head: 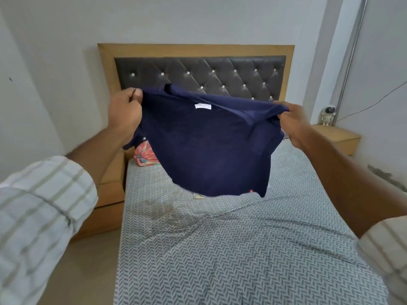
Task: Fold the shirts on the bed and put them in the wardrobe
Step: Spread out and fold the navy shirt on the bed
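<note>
The navy shirt (204,146) is held up in the air above the bed (242,249), in front of the headboard (198,69). One shoulder is grasped by the left hand (125,113), the other by the right hand (294,126), each grip clenched on fabric.

Both sleeves (41,208) are rolled up the forearms: pale cloth, seemingly white, crossed by grey-beige check stripes.

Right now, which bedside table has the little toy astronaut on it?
The bedside table right of the bed. The white astronaut stands on it by the wall. The other table, on the left, shows no toy.
</note>
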